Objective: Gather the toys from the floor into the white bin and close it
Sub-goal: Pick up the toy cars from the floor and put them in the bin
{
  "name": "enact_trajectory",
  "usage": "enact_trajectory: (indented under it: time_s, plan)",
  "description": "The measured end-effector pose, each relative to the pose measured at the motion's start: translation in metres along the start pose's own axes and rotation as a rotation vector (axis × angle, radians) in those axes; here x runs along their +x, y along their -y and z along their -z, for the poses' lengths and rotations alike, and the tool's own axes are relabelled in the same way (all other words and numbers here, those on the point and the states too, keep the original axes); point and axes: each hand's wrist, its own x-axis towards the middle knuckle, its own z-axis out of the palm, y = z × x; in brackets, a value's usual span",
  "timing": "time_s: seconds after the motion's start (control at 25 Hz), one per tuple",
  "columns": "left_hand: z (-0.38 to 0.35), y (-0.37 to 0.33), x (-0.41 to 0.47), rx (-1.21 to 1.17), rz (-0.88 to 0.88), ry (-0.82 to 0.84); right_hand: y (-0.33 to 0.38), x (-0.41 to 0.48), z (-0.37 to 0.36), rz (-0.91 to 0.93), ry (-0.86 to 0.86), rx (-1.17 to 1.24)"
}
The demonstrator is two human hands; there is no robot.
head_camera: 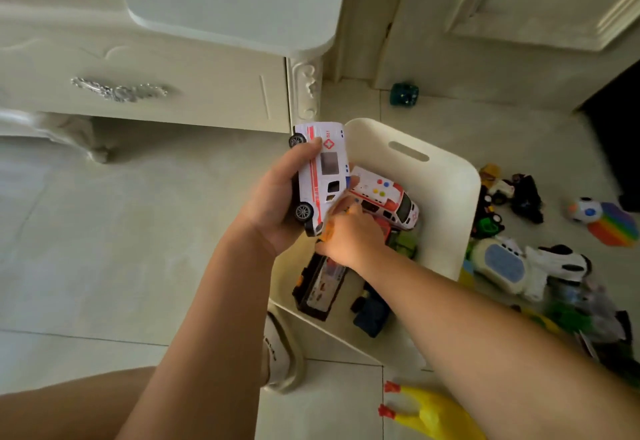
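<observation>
My left hand point(277, 204) grips a white toy ambulance point(320, 176) with red stripes, held over the left rim of the white bin point(446, 197). My right hand point(349, 235) reaches into the bin, its fingers curled round a small orange toy point(328, 230) just under the ambulance. Inside the bin lie a second white ambulance point(388, 200), a black and red truck point(318, 287), a dark blue vehicle point(370, 311) and a green toy point(405, 245).
Several toys lie on the floor right of the bin: small cars point(509, 194), a rainbow pad point(613, 225), a white robot-like toy point(554, 266) and a pale toy with a blue panel point(498, 263). A yellow rubber chicken point(433, 412) lies at the bottom. A teal block point(403, 94) sits by the door. A white cabinet point(173, 86) stands at left.
</observation>
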Motion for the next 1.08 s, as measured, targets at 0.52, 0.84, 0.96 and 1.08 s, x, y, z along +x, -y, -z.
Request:
enact_trajectory:
  time_s: [0.52, 0.84, 0.96, 1.08]
  plan:
    - [0.006, 0.027, 0.027, 0.117, 0.156, -0.016, -0.027, 0.0, -0.011, -0.294, 0.128, 0.989]
    - [0.009, 0.091, 0.041, 0.38, 0.468, -0.225, -0.052, -0.034, 0.02, -0.258, 0.372, 1.429]
    - [0.012, 0.098, 0.041, 0.508, 0.607, -0.289, -0.057, -0.03, -0.001, -0.519, 0.306, 1.253]
    - [0.012, 0.092, 0.046, 0.603, 0.569, -0.345, -0.05, -0.028, -0.03, -0.634, 0.201, 0.964]
